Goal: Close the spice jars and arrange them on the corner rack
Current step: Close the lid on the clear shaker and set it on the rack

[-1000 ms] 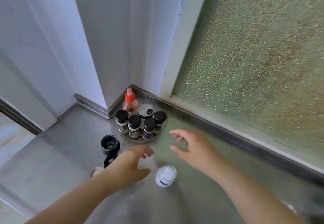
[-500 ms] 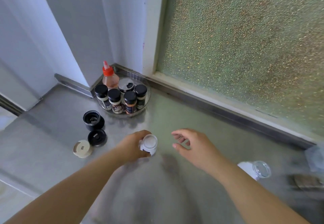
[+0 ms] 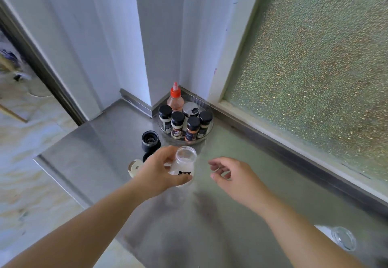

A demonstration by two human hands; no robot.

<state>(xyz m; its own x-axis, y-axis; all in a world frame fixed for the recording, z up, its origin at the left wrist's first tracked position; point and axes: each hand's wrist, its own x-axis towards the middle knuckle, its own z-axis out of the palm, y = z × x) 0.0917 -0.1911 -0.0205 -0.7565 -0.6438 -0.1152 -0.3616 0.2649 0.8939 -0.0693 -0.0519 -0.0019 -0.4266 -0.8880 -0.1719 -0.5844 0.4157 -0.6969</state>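
Observation:
My left hand grips an open white spice jar with no lid, held upright just above the steel counter. My right hand hovers beside it to the right, fingers loosely curled and holding nothing. The round corner rack sits in the corner with several black-capped spice jars, a red-capped bottle and a silver-lidded jar. An open black jar stands left of the rack. A cream lid lies by my left wrist, and a black lid is mostly hidden behind my left hand.
Another open white jar lies at the lower right of the counter. White walls close the corner behind the rack, and a frosted window runs along the right. The counter's left edge drops to a marbled floor.
My left hand has taken the white jar and lifted it upright towards the rack. My right hand has stayed beside it. The view has shifted right and down.

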